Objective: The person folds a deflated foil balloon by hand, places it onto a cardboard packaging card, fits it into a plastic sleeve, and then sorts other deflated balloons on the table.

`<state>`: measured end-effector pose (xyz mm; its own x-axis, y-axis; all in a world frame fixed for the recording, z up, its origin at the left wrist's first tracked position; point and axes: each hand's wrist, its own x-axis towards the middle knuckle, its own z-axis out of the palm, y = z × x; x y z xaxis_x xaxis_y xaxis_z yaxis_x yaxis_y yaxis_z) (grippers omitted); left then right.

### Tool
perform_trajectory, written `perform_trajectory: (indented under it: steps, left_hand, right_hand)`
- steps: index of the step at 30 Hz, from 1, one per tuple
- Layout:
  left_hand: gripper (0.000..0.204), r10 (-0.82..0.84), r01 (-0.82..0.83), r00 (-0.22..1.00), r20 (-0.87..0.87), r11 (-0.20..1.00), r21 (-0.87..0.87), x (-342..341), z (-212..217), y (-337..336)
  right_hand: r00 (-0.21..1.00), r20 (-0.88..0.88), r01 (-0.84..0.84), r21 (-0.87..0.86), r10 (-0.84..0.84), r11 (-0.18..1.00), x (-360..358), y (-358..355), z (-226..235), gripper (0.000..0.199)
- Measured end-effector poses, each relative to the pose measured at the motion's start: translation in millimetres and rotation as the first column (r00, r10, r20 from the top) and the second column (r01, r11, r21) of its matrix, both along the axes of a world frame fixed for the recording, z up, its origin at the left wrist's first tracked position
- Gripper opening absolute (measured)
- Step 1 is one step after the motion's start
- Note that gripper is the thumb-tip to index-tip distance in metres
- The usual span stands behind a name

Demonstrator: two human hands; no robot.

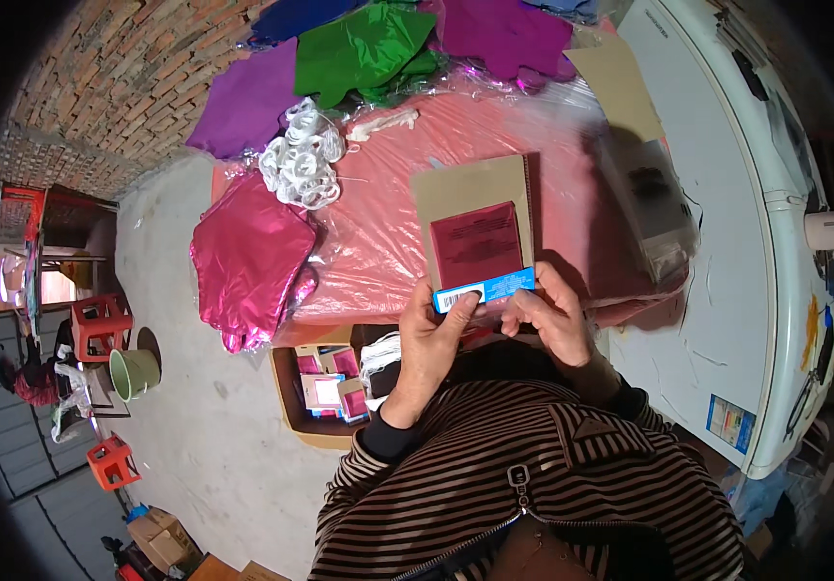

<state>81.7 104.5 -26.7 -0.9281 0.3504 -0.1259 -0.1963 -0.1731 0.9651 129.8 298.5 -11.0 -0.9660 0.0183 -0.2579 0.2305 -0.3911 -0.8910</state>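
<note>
A brown cardboard sheet (470,184) with a flat magenta piece (480,240) on its front lies or is held over the pink-covered table. Along its lower edge runs a blue label strip (499,287) with a barcode. My left hand (426,344) is closed on the left end of this strip, its thumb pressed on the front. At the right end, my right hand (554,315) has its fingers curled round the strip's edge, thumb and fingertips close together. The fingers behind the card are hidden.
Pink plastic covers the table (368,261). Shiny magenta (247,252), purple (247,102) and green foil pieces (359,53) lie around white cord bundles (303,160). A box (291,407) of small packs stands below the left edge. A white refrigerator lies right (697,194).
</note>
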Motion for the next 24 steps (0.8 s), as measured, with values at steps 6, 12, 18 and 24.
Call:
perform_trajectory:
  steps: [6, 12, 18, 24]
  left_hand:
    - [0.04, -0.073, 0.072, 0.997, 0.004, 0.99, 0.118, -2, 6, 0]
    - [0.04, -0.054, 0.056, 0.998, -0.017, 0.993, 0.107, -8, 6, 5]
    - [0.026, -0.025, -0.027, 0.961, 0.276, 0.983, 0.182, -13, 22, 9]
    - [0.021, 0.04, -0.093, 0.972, 0.232, 0.971, 0.222, -14, 29, 12]
  right_hand:
    - [0.996, -0.039, -0.073, 0.113, 0.078, 0.991, -5, 4, -7, 0.011]
    - [0.991, -0.136, 0.072, 0.404, -0.018, 0.912, -7, -3, -1, 0.011]
    - [0.976, -0.211, 0.163, 0.576, -0.046, 0.801, -13, -7, 11, 0.015]
    - [0.945, -0.312, 0.258, 0.515, -0.102, 0.817, -17, -15, 12, 0.014]
